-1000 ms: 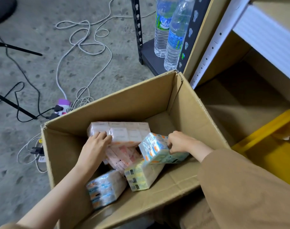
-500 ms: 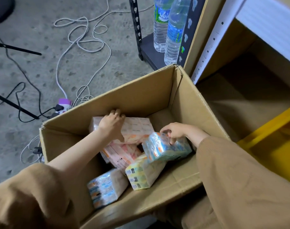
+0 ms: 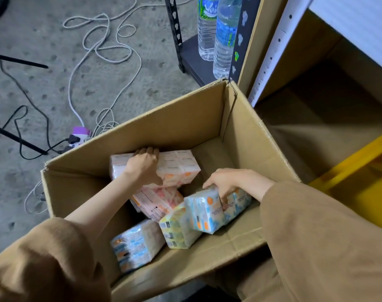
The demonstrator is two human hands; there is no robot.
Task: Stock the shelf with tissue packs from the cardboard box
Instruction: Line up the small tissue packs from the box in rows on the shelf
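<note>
An open cardboard box (image 3: 179, 127) stands on the floor and holds several tissue packs. My left hand (image 3: 143, 165) grips the far edge of a white-and-orange tissue pack (image 3: 181, 165) lying at the back of the box. My right hand (image 3: 224, 182) clasps the top of a blue tissue pack (image 3: 205, 211) tilted near the box's right side. Between them lies a pink pack (image 3: 155, 202), with a yellow pack (image 3: 178, 229) and another blue pack (image 3: 135, 244) nearer to me. The shelf (image 3: 329, 118) opens to the right of the box, its lower bay lined with cardboard.
Two water bottles (image 3: 216, 33) stand on a black rack's low shelf behind the box. A yellow bin (image 3: 360, 171) sits at the right beside the shelf. Cables and a power strip (image 3: 80, 136) lie on the concrete floor at the left, with black stand legs (image 3: 15, 138).
My left hand slid from the near edge of the white-and-orange pack to its far edge. My right hand shifted over the top of the blue pack and closed on it.
</note>
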